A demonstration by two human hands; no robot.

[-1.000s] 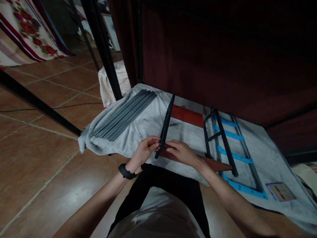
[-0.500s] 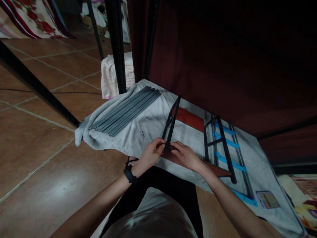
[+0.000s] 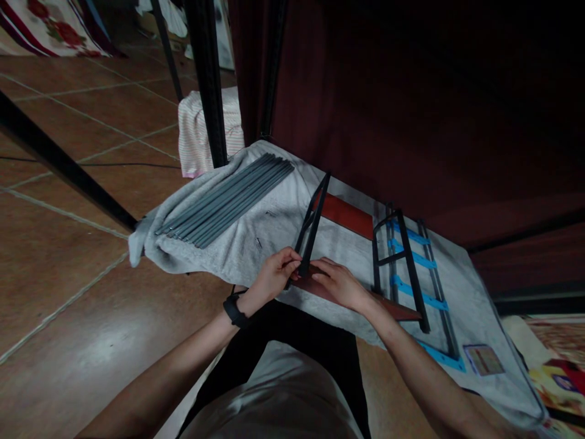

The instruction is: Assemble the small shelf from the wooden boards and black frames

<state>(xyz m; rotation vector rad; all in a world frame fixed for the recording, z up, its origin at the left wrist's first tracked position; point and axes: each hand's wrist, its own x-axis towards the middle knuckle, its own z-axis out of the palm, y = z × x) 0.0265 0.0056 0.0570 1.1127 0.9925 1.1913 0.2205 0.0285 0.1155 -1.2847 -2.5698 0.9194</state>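
A black metal frame [image 3: 315, 225] stands tilted on the cloth, its near end meeting a reddish-brown board [image 3: 393, 310]. My left hand [image 3: 274, 273], with a dark wristband behind it, is pinched against the near foot of this frame. Whatever sits between those fingertips is hidden. On the other side of the foot, my right hand [image 3: 340, 285] lies along the board with its fingers over it and its thumb tucked close, holding it. A second black frame [image 3: 406, 262] stands at the board's right end. Between the frames, farther off, lies an orange-red board [image 3: 347, 214].
Grey rods [image 3: 228, 198] lie side by side on the pale cloth [image 3: 247, 262] at left, near a small screw [image 3: 258, 242]. Black rails with blue crosspieces [image 3: 423, 262] and a flat small packet [image 3: 483, 360] are at right. A dark post [image 3: 208, 91] rises beyond the table.
The whole view has shifted slightly, moving everything a little left and up. Both hands stay at the frame's foot, the left fingertips moving only slightly.
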